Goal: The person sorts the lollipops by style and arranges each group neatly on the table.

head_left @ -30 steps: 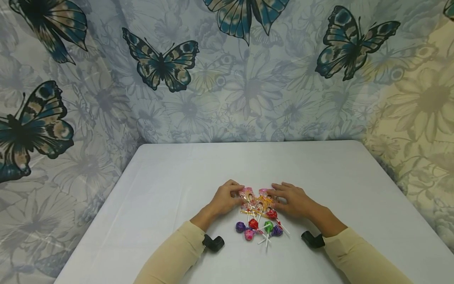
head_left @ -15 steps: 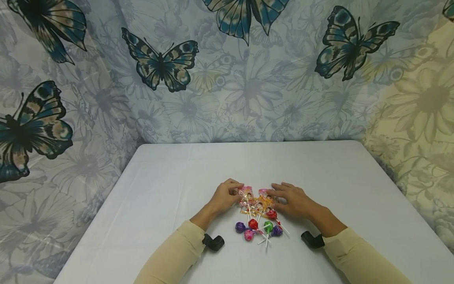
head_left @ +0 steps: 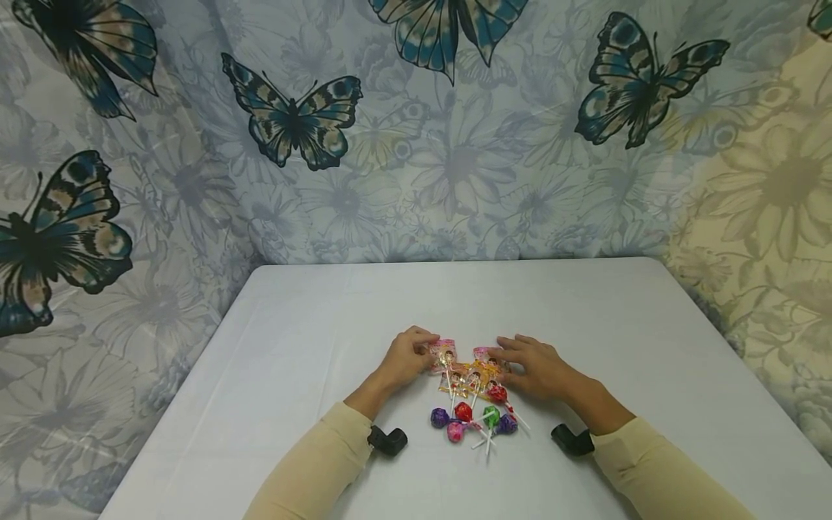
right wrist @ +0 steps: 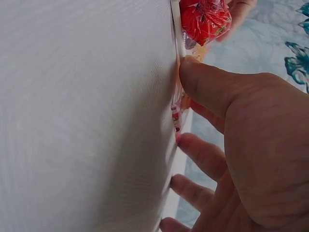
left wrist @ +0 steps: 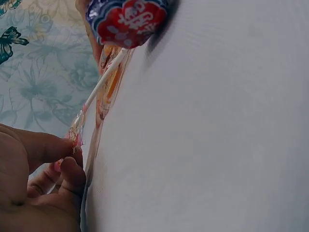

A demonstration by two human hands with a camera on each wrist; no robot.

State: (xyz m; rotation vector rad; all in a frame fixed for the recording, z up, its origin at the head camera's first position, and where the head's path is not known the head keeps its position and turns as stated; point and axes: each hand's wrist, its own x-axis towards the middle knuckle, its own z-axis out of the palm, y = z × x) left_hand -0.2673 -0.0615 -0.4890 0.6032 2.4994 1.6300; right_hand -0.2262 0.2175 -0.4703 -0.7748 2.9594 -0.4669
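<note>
- The left hand (head_left: 404,359) is pinching, thumb against fingertip, a flat lollipop in a clear, pink-edged plastic wrapper (head_left: 443,352), on the far left of the cluster on the white desk (head_left: 312,332)
- The right hand (head_left: 538,367) is lying spread, touching without gripping a clear, pink-topped plastic packet (head_left: 482,353)
- Ball-shaped lollipops in shiny coloured wrappers (head_left: 464,412) are lying nearer the person
- Positioning the flat lollipop is seemingly the step in hand; the next move is probably calling for a light pinch, sparing the neighbours
</note>
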